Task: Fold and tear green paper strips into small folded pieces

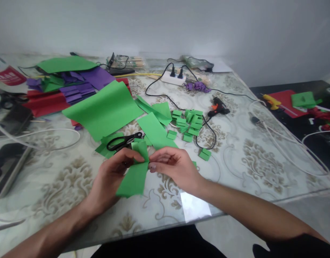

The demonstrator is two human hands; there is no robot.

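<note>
A strip of green paper (134,179), bent across its upper part, is held above the table's front part. My left hand (111,173) is closed on the strip's left side, its thumb pressed on the bend. With fingertips pinched together, my right hand (178,166) grips the strip's right edge. Just behind my hands lie black-handled scissors (123,141), partly covered by the strip. Another flat green strip (154,130) rests beyond my right hand. Several small folded green pieces (190,122) are heaped farther back, with one loose piece (205,154) apart on the right.
A large green sheet (108,109) lies at back left beside purple strips (77,93) and red paper (47,103). Behind the small pieces are a black glue gun (219,106) and a white power strip (173,78) with black cords. A phone (9,166) lies at left.
</note>
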